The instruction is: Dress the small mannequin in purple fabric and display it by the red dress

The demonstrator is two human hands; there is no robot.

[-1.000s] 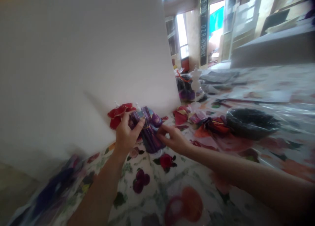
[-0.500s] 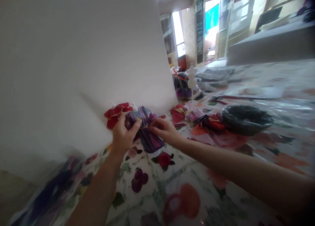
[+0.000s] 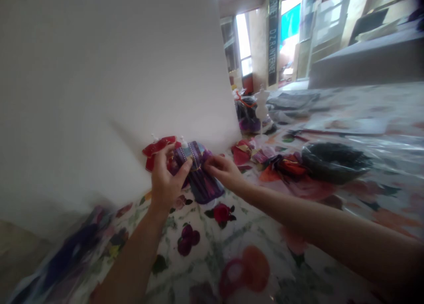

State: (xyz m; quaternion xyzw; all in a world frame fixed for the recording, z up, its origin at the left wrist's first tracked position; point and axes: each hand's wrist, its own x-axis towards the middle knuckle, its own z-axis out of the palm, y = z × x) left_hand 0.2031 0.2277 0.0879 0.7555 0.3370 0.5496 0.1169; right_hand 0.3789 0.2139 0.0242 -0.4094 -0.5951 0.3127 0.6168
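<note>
A small purple doll dress (image 3: 206, 187) with a bluish front and beaded trim stands upright on a little white mannequin (image 3: 184, 140), whose top pokes out above it. My left hand (image 3: 167, 174) is closed round the left side of the bodice, with the thumb across its front. On the other side, my right hand (image 3: 223, 169) pinches the purple sleeve between thumb and fingers; the exact fold is hard to make out. Behind my left hand, a red doll dress (image 3: 159, 145) with gold edging leans near the wall, partly covered by my fingers.
A white wall (image 3: 115, 74) rises close behind the dresses. To the right, red and orange fabric scraps (image 3: 285, 167) lie beside a black plastic-wrapped bundle (image 3: 334, 160). A bare white mannequin (image 3: 261, 107) stands farther back. The table has a floral plastic cover (image 3: 185, 268).
The view has shifted slightly, so everything sits a little farther right. Both hands keep their hold on the purple dress, with only slight finger movement.
</note>
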